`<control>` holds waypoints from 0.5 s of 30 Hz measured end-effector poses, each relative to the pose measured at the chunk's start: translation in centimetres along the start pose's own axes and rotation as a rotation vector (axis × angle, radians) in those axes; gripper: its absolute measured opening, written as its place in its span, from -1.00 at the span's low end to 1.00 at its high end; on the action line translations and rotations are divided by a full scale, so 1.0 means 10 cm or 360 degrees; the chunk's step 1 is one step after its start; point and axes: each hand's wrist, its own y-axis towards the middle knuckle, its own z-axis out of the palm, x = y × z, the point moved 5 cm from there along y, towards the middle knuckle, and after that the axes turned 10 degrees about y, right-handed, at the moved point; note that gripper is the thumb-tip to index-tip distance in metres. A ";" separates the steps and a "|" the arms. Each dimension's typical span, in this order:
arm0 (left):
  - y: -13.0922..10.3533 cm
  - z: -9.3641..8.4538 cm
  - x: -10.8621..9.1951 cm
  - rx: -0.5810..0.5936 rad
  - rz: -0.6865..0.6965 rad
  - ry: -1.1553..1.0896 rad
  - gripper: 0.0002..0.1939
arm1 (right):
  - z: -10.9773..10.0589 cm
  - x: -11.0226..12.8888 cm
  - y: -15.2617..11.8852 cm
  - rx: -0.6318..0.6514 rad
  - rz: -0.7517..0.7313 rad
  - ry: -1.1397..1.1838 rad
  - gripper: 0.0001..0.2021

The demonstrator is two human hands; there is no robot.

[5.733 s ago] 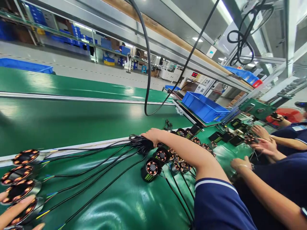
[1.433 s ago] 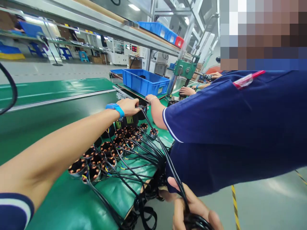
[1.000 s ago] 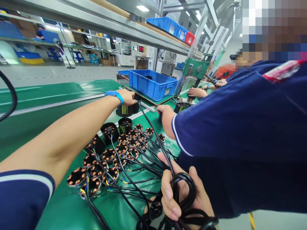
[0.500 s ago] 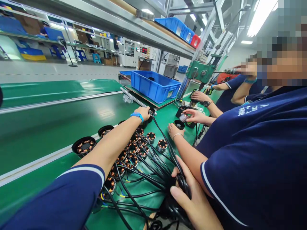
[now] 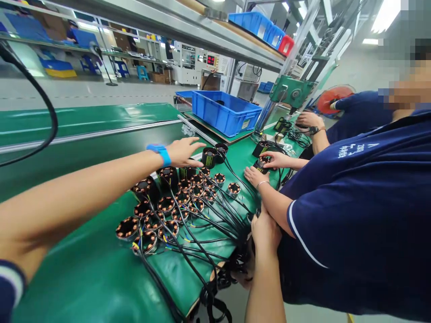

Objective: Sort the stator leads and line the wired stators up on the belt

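The left hand (image 5: 183, 152), spread wide and empty, has released the black-cased motor (image 5: 221, 151), now upright on the green tabletop (image 5: 84, 278) beside a second one (image 5: 209, 158), so its placing looks finished; whether the right hand (image 5: 266, 229) grips cables (image 5: 241, 229), I cannot tell.

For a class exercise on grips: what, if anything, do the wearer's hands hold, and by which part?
The left hand is open, holding nothing. The right hand is curled near the black cables; whether it grips any is hidden.
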 end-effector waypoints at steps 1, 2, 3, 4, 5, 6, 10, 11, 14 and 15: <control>-0.19 0.02 0.10 0.0017 -0.0009 0.0004 -0.03 | -0.02 0.00 0.02 -0.0026 -0.0026 0.0032 -0.46; -0.36 0.05 0.20 0.0040 -0.0022 0.0005 -0.02 | -0.03 0.00 0.04 -0.0054 -0.0068 0.0076 -0.49; -0.53 0.09 0.28 0.0066 -0.0037 0.0003 0.01 | -0.05 -0.01 0.04 -0.0073 -0.0114 0.0124 -0.51; -0.68 0.13 0.36 0.0090 -0.0053 -0.0001 0.04 | -0.05 -0.04 0.04 -0.0080 -0.0139 0.0165 -0.51; -0.82 0.18 0.41 0.0109 -0.0068 -0.0007 0.09 | -0.05 -0.07 0.04 -0.0076 -0.0149 0.0189 -0.49; -0.95 0.23 0.45 0.0122 -0.0080 -0.0016 0.13 | -0.04 -0.12 0.02 -0.0071 -0.0159 0.0213 -0.47; -1.44 0.39 0.48 0.0050 -0.0140 -0.0069 0.23 | 0.06 -0.37 -0.15 -0.0127 -0.0178 0.0547 -0.33; -1.55 0.42 0.47 0.0023 -0.0155 -0.0085 0.24 | 0.10 -0.43 -0.20 -0.0169 -0.0174 0.0642 -0.30; -1.90 0.48 0.45 -0.0073 -0.0191 -0.0161 0.18 | 0.27 -0.58 -0.28 -0.0310 -0.0105 0.0743 -0.28; -2.02 0.49 0.45 -0.0116 -0.0196 -0.0190 0.14 | 0.31 -0.61 -0.27 -0.0352 -0.0084 0.0753 -0.28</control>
